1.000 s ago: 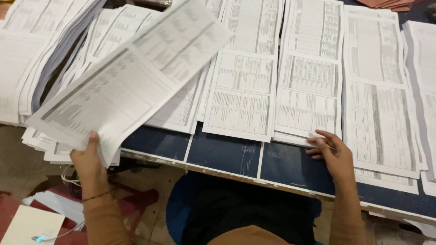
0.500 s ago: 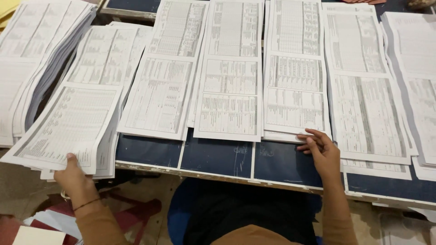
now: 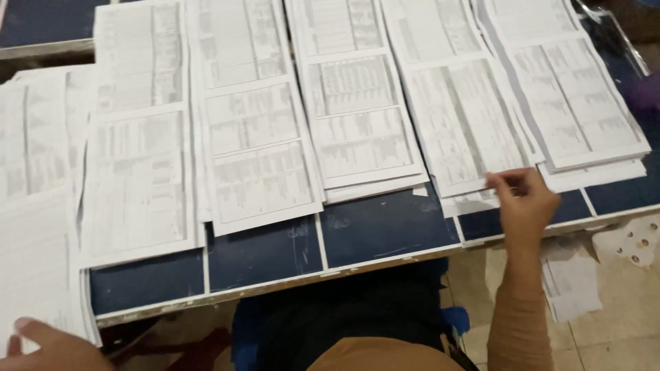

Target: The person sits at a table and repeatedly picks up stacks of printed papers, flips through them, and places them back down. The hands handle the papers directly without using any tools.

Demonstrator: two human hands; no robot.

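Note:
Several stacks of white printed sheets lie side by side on a dark blue table. My right hand is at the table's front right. Its fingertips pinch the lower edge of the top sheet of one stack, second from the right. My left hand is at the bottom left corner, only partly in view. Its thumb lies over the near corner of the leftmost stack, which overhangs the table's front edge.
More stacks lie between the hands and at the far right. Loose papers and a white punched scrap lie on the tiled floor at the right. My dark-clothed lap is under the table edge.
My left hand has laid the large sheet it was lifting down on the leftmost stack. My right hand has shifted right to another stack and pinched its edge. The view has swung right.

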